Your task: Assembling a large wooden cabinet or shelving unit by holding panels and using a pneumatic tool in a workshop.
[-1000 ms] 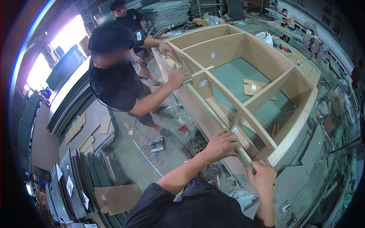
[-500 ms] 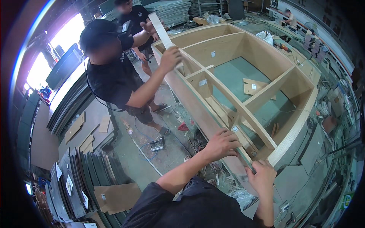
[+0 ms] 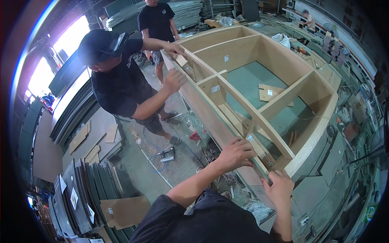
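A large plywood frame (image 3: 245,110) with several compartments stands before me. Along its left side runs a long board (image 3: 208,115) with a greenish edge. My left hand (image 3: 236,154) is closed over the top edge of this board, fingers curled toward the frame. Farther right, at the near corner, my right hand (image 3: 278,187) grips the board's end, thumb on the board and fingers over toward the frame. At the far end a co-worker (image 3: 117,77) has one hand (image 3: 173,49) by a short wooden strip (image 3: 181,60) at the frame's edge; the other hand is blurred above the board.
Another person (image 3: 158,24) stands behind the co-worker. A nail gun (image 3: 167,154) with a blue hose lies on the floor. Stacked dark panels (image 3: 105,186) stand at lower left. Loose plywood pieces (image 3: 269,93) lie inside the frame; plastic and scraps (image 3: 259,210) lie near my feet.
The co-worker has lowered the wooden strip from upright to the frame's far end and drawn one hand off it. The person behind has straightened up. My hands have stayed in place.
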`<action>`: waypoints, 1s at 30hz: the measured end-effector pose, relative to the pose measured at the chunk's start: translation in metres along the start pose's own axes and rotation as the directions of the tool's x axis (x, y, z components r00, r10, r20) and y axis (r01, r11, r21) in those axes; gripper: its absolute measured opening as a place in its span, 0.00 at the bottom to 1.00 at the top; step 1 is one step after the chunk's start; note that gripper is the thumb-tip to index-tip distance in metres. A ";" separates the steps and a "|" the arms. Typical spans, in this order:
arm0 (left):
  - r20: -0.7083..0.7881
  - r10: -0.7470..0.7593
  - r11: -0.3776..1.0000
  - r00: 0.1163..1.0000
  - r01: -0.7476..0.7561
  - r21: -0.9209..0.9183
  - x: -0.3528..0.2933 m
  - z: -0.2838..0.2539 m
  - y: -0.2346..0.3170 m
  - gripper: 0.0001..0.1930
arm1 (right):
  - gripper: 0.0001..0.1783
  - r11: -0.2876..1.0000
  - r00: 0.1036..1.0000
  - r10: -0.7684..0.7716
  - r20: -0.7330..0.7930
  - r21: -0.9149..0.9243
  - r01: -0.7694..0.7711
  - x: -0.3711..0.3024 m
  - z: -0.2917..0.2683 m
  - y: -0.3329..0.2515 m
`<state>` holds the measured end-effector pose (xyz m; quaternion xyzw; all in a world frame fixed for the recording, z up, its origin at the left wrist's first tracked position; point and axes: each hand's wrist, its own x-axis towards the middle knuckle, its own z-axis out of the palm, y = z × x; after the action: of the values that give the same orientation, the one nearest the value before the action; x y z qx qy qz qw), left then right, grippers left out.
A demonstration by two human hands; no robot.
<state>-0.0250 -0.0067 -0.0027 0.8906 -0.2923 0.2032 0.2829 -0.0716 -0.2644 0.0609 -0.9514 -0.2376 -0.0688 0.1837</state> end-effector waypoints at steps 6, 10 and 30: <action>0.002 -0.005 1.000 1.000 0.005 -0.001 0.000 -0.001 0.001 0.23 | 0.17 1.000 1.000 -0.005 -0.008 0.001 0.005 0.000 0.001 0.001; -0.007 0.002 1.000 1.000 -0.002 0.001 0.000 0.000 0.001 0.23 | 0.17 1.000 1.000 -0.015 -0.014 -0.010 0.015 -0.001 0.002 0.002; -0.002 -0.008 1.000 1.000 0.008 -0.013 0.000 0.001 0.000 0.23 | 0.13 0.999 1.000 -0.017 0.018 -0.036 0.018 -0.001 -0.001 0.002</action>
<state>-0.0245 -0.0073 -0.0037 0.8896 -0.2900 0.2011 0.2899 -0.0717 -0.2666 0.0612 -0.9529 -0.2463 -0.0663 0.1638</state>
